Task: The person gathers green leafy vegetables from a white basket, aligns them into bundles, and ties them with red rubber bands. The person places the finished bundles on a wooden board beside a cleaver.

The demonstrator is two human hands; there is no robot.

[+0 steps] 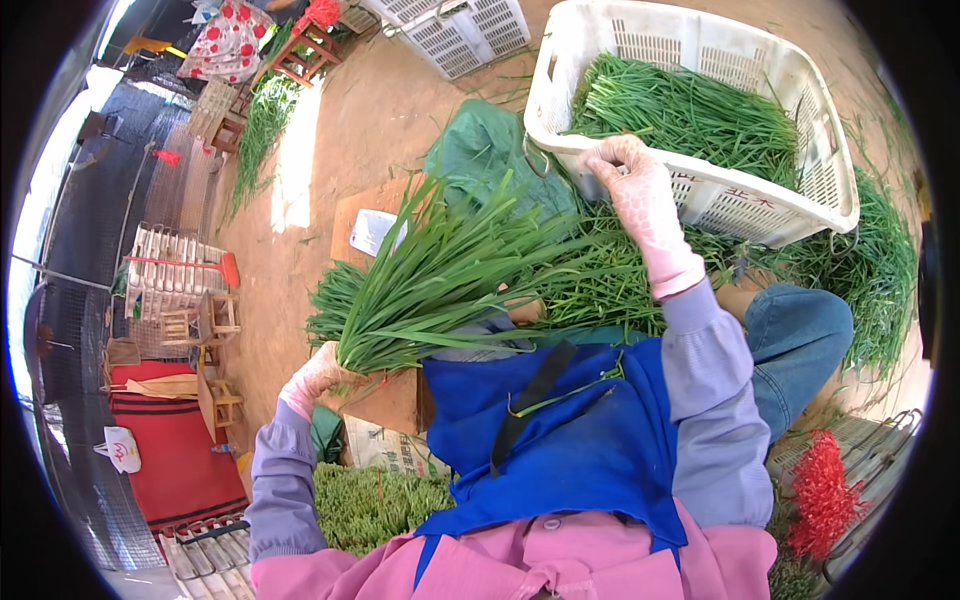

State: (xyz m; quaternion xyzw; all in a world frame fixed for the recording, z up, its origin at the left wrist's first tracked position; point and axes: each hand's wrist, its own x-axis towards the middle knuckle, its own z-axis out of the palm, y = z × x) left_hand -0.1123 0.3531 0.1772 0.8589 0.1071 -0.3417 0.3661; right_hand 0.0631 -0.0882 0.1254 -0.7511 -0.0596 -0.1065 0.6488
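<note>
My left hand, in a pale patterned glove, is closed around the base of a bunch of long green leaves, likely garlic chives. Their tips fan out up and to the right, above my lap. My right hand, gloved the same way, has its fingers curled at the near rim of a white plastic crate and appears to grip it. Inside the crate lies a thick layer of cut chives. A loose heap of chives lies below the crate, partly hidden by my forearm.
A green sack lies left of the crate. Below my left hand stands a wooden block, near densely packed upright bundles. Red ties hang at lower right. Another white crate and small wooden stools stand farther off.
</note>
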